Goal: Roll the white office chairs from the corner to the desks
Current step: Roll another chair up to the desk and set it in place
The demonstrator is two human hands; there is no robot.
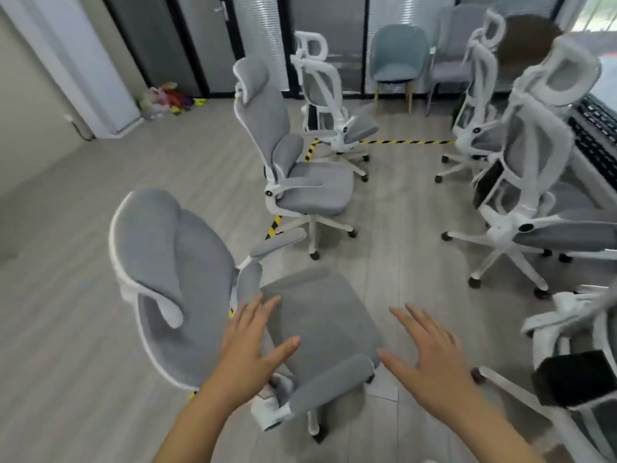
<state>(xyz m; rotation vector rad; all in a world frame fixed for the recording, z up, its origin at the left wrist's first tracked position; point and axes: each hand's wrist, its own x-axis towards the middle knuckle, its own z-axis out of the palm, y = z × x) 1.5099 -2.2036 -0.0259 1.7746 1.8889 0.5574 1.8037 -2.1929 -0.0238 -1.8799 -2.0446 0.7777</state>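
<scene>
Several white-framed office chairs with grey cushions stand on the wood floor. The nearest chair (320, 325) is right below me, its back to the left and seat facing right. My left hand (253, 349) hovers with spread fingers over the seat's left side, beside the near armrest (329, 379). My right hand (430, 349) is spread open over the floor just right of that seat, holding nothing. A second chair (310, 188) stands behind it, a third (334, 125) farther back, and more chairs (534, 182) line the right side.
Yellow-black tape (407, 142) marks the floor. A blue chair (399, 58) and a grey chair (450, 61) stand at the glass wall. A desk with a keyboard (597, 128) is at the right edge. Toys (170, 96) lie in the far left corner. Open floor lies to the left.
</scene>
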